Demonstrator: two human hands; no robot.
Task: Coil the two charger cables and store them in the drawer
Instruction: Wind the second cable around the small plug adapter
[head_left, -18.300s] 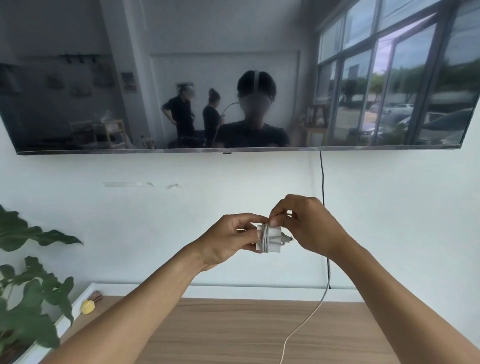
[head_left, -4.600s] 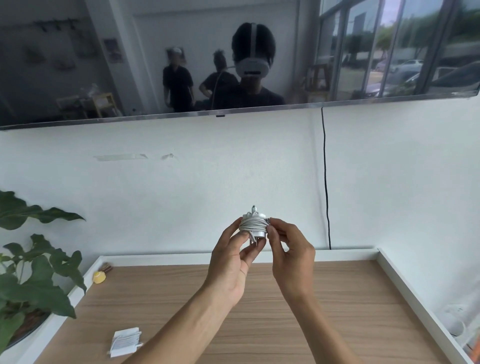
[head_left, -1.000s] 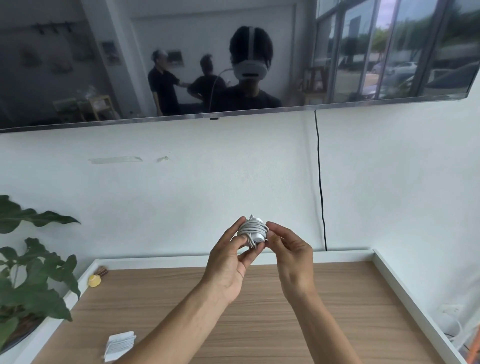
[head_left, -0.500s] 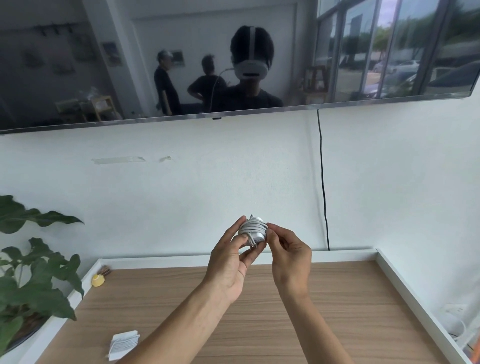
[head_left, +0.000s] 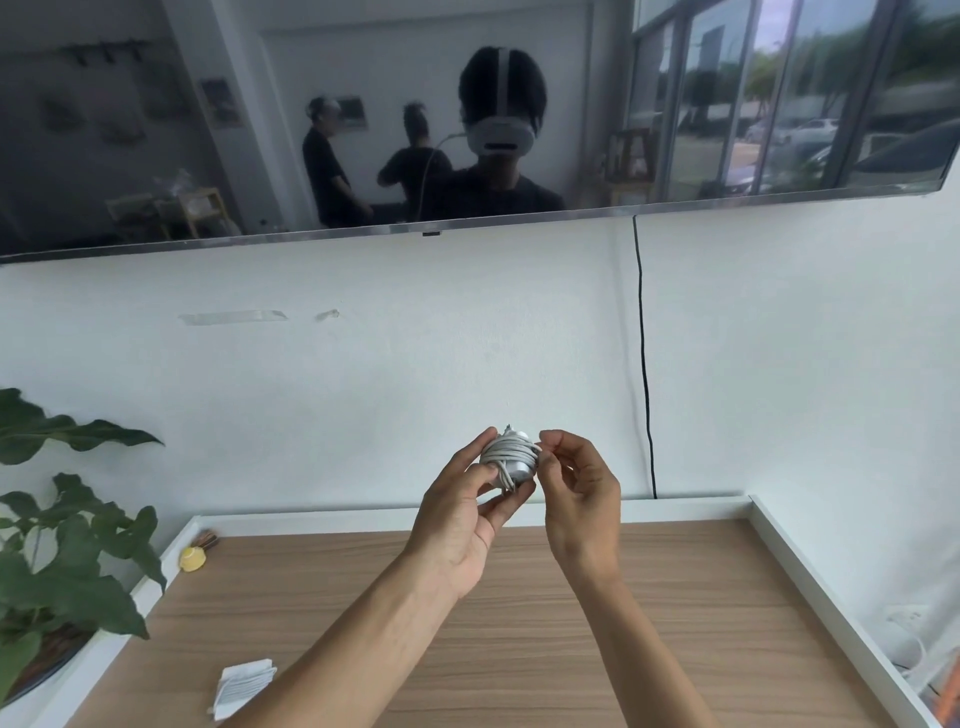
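Coiled charger (head_left: 509, 460) clasped in left grip (head_left: 462, 519), right grip (head_left: 576, 493) pinching its right side, above wooden tabletop (head_left: 675, 623)

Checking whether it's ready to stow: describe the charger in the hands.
The charger is a white, plastic-looking block with its pale cable wound tightly round it, a tip poking out on top. The left hand grips it from below and left; the right hand pinches its right edge, above the tabletop.
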